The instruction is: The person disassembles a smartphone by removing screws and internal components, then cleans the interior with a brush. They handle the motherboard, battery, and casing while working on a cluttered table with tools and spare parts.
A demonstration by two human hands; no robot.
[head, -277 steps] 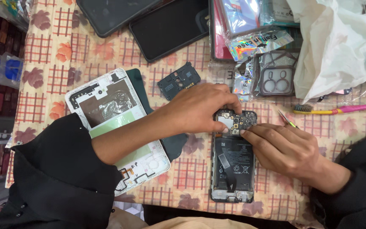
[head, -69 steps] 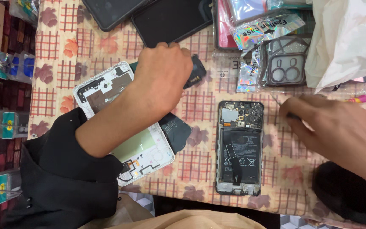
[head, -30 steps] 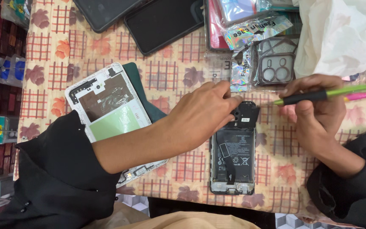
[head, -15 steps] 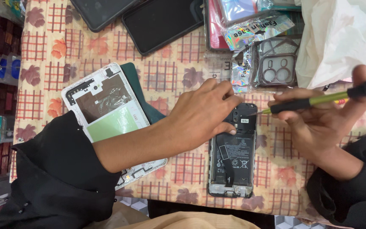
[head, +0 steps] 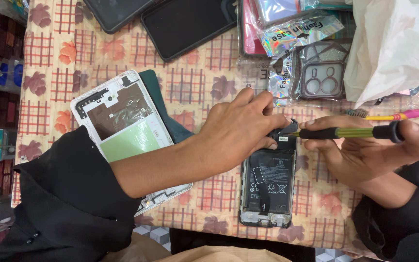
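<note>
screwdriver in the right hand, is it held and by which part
Yes. The right hand grips the green-and-black screwdriver along its handle, the butt end against the palm side. Its tip points at the opened phone.

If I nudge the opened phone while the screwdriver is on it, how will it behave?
The opened phone lies flat on the tablecloth, so it would likely slide, not tip. It looks rigid, yet probably fragile with battery and board exposed. The left hand pins its top end while the right hand holds the screwdriver, which should limit shifting.
</note>
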